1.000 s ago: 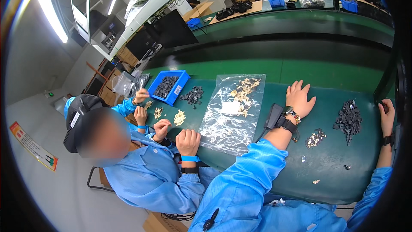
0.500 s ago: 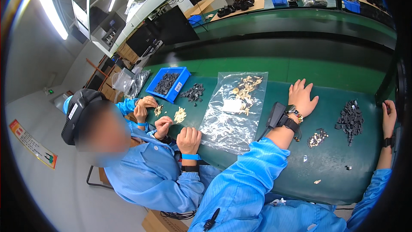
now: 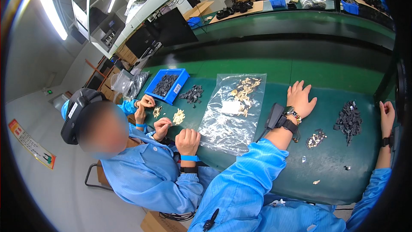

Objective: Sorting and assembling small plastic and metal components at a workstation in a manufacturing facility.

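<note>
My left hand (image 3: 301, 99) lies palm down on the green tabletop with its fingers spread and nothing in it. Close to it is a clear plastic bag (image 3: 221, 133) holding pale, cream-coloured small pieces (image 3: 246, 94) and a white label. At the right edge of the table, beside a dark post, my right hand (image 3: 387, 114) rests with its fingers loosely curled; no object shows in it. Between my arms are a heap of small black parts (image 3: 348, 122) and a smaller pile of mixed pale and dark bits (image 3: 316, 139).
At left a co-worker's hands (image 3: 187, 141) rest near a pale pile (image 3: 178, 117); another pair of hands works beyond. A blue bin (image 3: 174, 87) of black parts stands behind them, with loose black parts (image 3: 192, 95) alongside. Small scraps lie near the front edge.
</note>
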`<state>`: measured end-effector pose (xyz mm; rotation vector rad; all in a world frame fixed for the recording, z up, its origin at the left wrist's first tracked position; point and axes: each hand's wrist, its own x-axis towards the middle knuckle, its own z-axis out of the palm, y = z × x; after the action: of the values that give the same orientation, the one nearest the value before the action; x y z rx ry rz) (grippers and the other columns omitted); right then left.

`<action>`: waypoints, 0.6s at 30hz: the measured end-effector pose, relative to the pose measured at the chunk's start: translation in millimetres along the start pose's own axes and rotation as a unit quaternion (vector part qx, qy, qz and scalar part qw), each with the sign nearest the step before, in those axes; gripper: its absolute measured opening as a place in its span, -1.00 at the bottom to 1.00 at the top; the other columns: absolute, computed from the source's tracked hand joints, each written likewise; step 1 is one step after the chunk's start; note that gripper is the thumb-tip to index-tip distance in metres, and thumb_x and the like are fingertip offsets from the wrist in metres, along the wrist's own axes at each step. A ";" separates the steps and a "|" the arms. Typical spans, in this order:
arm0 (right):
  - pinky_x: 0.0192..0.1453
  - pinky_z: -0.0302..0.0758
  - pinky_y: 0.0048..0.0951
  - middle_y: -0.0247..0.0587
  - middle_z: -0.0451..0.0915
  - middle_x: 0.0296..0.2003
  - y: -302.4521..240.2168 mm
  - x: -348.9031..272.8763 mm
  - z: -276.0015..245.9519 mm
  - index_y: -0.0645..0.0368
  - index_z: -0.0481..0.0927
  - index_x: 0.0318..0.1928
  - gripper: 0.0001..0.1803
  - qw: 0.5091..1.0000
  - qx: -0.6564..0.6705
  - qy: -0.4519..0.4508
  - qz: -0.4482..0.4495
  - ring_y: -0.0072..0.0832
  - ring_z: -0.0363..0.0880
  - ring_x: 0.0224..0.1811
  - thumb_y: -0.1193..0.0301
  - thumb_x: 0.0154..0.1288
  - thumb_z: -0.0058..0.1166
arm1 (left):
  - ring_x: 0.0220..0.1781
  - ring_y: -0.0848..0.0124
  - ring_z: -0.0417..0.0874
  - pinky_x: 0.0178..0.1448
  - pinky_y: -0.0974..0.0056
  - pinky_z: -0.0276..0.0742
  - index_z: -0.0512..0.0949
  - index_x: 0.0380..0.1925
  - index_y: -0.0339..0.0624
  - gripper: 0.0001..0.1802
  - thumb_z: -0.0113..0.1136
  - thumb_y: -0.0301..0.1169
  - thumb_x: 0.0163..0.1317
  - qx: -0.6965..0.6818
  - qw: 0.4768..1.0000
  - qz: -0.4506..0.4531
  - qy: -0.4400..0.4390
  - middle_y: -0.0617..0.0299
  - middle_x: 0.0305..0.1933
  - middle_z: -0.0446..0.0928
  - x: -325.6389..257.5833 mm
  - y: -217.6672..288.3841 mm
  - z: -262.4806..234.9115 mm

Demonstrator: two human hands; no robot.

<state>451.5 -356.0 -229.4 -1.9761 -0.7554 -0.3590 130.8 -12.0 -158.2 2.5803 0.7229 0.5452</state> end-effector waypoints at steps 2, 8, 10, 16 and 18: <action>-0.49 0.02 -0.61 -0.56 0.13 -0.59 -0.9 0.4 -1.3 0.16 0.28 -0.52 -0.65 1.000 0.013 0.005 0.020 -0.77 0.05 -0.53 0.36 0.34 0.11 | 0.44 -0.01 0.11 0.47 -0.09 -0.06 0.45 0.15 -0.16 -0.39 0.17 -0.12 0.12 0.002 1.000 0.003 0.000 -0.12 0.34 0.26 -0.2 0.8 -0.8; -0.44 0.27 -0.56 -0.44 0.36 -0.60 -61.7 -15.7 -20.3 0.25 0.50 -0.45 -0.80 0.997 -0.027 0.046 0.047 -0.69 0.25 -0.52 0.40 0.26 0.15 | 0.27 -0.01 0.37 0.31 -0.05 0.25 0.55 0.03 -0.12 -0.43 0.23 -0.08 0.04 0.026 0.994 0.079 0.064 -0.10 0.18 0.44 0.0 10.9 5.1; -0.32 0.42 -0.50 -0.27 0.52 -0.55 -127.7 -24.1 -7.0 0.28 0.55 -0.41 -0.83 0.996 0.007 0.045 0.079 -0.57 0.43 -0.46 0.42 0.21 0.16 | 0.24 0.00 0.42 0.28 -0.04 0.31 0.57 0.01 -0.10 -0.45 0.25 -0.09 0.02 0.052 0.993 0.084 0.064 -0.09 0.15 0.47 -3.5 4.4 -4.3; -0.08 0.54 -0.23 -0.04 0.63 -0.31 -144.1 -25.4 -2.6 0.16 0.65 -0.26 -0.82 0.998 -0.044 0.010 -0.042 -0.16 0.61 -0.20 0.35 0.20 0.10 | 0.12 -0.06 0.51 0.22 -0.01 0.38 0.61 -0.12 -0.28 -0.52 0.31 -0.28 -0.09 0.029 0.991 0.113 0.063 -0.17 0.05 0.52 -6.4 1.2 -21.8; -0.11 0.54 -0.26 -0.09 0.62 -0.33 -140.6 -24.7 -0.8 0.12 0.65 -0.28 -0.87 0.998 0.006 0.003 -0.060 -0.18 0.60 -0.22 0.43 0.14 0.16 | 0.18 -0.08 0.44 0.29 -0.01 0.29 0.54 -0.05 -0.34 -0.49 0.28 -0.37 -0.07 0.025 0.990 0.128 0.045 -0.18 0.11 0.47 3.1 -28.7 -7.8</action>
<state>342.6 -316.0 -146.2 -1.9216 -0.8722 -0.4305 118.1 14.3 -164.6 2.7283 0.4407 0.7344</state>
